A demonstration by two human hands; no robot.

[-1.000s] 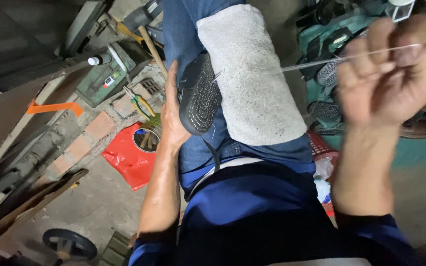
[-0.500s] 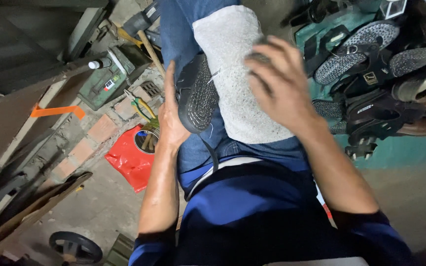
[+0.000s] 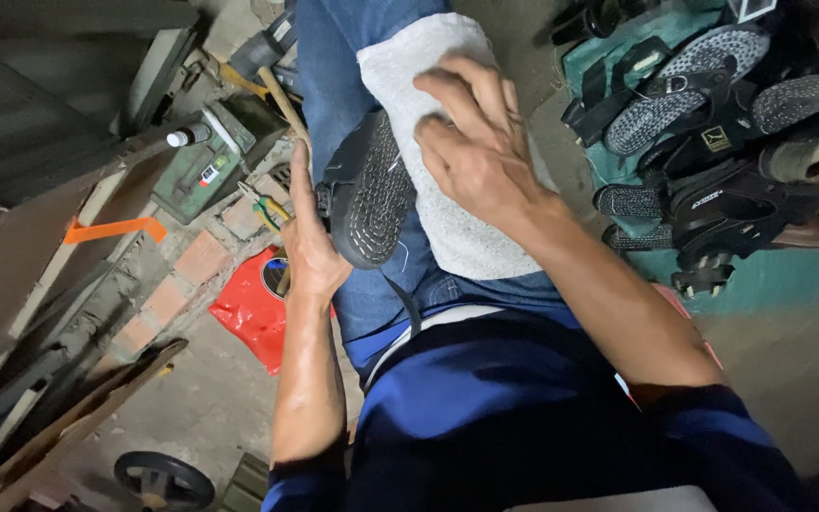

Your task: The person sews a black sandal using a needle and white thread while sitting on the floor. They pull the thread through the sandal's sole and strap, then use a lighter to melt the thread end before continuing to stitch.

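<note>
A dark sandal (image 3: 368, 190) with a studded black sole lies sole-up on my lap, beside a grey-white cloth (image 3: 447, 218) spread over my blue jeans. My left hand (image 3: 309, 237) presses flat against the sandal's outer edge and holds it in place. My right hand (image 3: 476, 142) rests on the cloth, with its fingers reaching toward the sandal's sole. A thin pale thread hangs from the sole near the fingers. What the right fingers pinch is hidden.
A pile of dark sandals (image 3: 713, 123) lies on a green surface (image 3: 779, 275) at the right. At the left are a green box (image 3: 210, 156), a wooden-handled tool (image 3: 282, 100), pliers (image 3: 263, 204), a red bag (image 3: 253, 303), bricks and planks. A small wheel (image 3: 163, 479) lies below.
My right hand, raised high at the right pulling a taut thread a second ago, has come down onto the cloth next to the sandal. The left hand has stayed on the sandal.
</note>
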